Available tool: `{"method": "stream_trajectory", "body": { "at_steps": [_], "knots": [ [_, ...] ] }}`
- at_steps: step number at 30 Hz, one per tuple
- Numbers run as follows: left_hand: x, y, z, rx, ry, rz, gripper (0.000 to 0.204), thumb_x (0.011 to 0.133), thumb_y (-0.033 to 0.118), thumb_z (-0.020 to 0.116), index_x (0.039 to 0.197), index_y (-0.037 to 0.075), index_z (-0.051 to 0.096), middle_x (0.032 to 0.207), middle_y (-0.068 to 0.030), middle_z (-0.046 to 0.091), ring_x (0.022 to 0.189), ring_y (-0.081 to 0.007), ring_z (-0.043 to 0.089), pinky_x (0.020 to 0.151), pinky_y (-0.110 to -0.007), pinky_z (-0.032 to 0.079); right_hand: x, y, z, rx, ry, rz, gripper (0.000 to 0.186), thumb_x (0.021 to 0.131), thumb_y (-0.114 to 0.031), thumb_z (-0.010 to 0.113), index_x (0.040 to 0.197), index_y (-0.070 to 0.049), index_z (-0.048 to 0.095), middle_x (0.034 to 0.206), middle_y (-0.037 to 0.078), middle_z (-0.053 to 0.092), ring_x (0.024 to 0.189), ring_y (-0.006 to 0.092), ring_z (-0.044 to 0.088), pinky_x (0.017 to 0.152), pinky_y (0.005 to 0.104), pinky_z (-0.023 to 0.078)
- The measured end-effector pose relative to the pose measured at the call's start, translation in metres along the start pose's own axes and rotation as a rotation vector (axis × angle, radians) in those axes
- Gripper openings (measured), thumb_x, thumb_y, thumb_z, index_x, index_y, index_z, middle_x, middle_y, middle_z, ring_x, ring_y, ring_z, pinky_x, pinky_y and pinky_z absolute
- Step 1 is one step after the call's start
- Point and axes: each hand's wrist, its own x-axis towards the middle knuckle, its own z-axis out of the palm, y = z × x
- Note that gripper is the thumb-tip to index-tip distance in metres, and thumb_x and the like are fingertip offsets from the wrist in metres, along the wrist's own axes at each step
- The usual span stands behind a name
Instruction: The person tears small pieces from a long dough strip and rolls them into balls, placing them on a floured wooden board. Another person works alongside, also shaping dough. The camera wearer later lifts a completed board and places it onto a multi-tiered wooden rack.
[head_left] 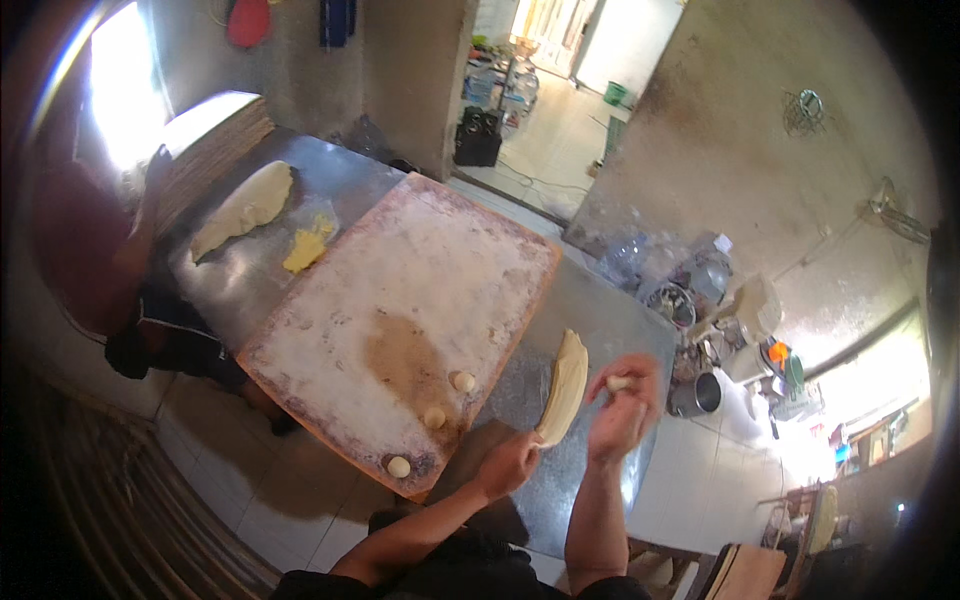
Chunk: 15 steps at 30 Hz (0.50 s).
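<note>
A long pale strip of dough (565,385) lies on the metal tabletop right of the floured board (420,270). My left hand (508,466) is closed on the strip's near end. Just right of the strip, my right hand (625,415) is raised with a small piece of dough (619,383) between its fingers; motion blurs this hand a little. Three round dough balls stand apart in a slanting row on the board's near part: one by the near corner (399,467), a middle ball (434,418) and a farther ball (464,381).
A large dough slab (243,212) and a crumbly yellow mass (308,246) lie on the metal table (340,165) beyond the board. Another person (95,240) is at the far left. Pots (695,394) and clear plastic containers (625,258) stand along the right wall.
</note>
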Motion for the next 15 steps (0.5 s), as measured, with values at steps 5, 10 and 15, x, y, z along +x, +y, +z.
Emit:
{"method": "stream_trajectory", "body": {
  "at_steps": [5, 10, 15],
  "knots": [
    [0.004, 0.043, -0.037, -0.322, -0.105, -0.189, 0.017, 0.100, 0.011, 0.059, 0.115, 0.004, 0.064, 0.106, -0.0158, 0.070, 0.093, -0.0328, 0.072, 0.074, -0.042, 0.059, -0.113, 0.117, -0.136, -0.864, -0.238, 1.154, 0.061, 0.105, -0.057, 0.046, 0.086, -0.002, 0.068, 0.067, 0.013, 0.061, 0.056, 0.0246, 0.060, 0.053, 0.0399, 0.046],
    [0.025, 0.045, -0.041, 0.032, 0.051, 0.115, 0.016, 0.096, 0.005, 0.061, 0.112, 0.006, 0.062, 0.084, -0.0128, 0.068, 0.076, -0.0237, 0.072, 0.067, -0.040, 0.055, -0.144, 0.169, -0.122, -0.203, -0.138, 1.162, 0.050, 0.108, -0.047, 0.049, 0.118, -0.001, 0.066, 0.094, 0.013, 0.074, 0.083, 0.0296, 0.073, 0.078, 0.0444, 0.059],
    [0.048, 0.039, -0.036, -0.215, -0.158, -0.069, 0.024, 0.091, 0.008, 0.060, 0.114, 0.006, 0.060, 0.082, -0.0127, 0.070, 0.075, -0.0316, 0.072, 0.069, -0.046, 0.056, -0.142, 0.150, -0.112, 0.580, 0.179, 1.246, 0.047, 0.110, -0.045, 0.047, 0.124, -0.003, 0.063, 0.107, 0.013, 0.070, 0.092, 0.0246, 0.071, 0.079, 0.0407, 0.060]
  ]
}}
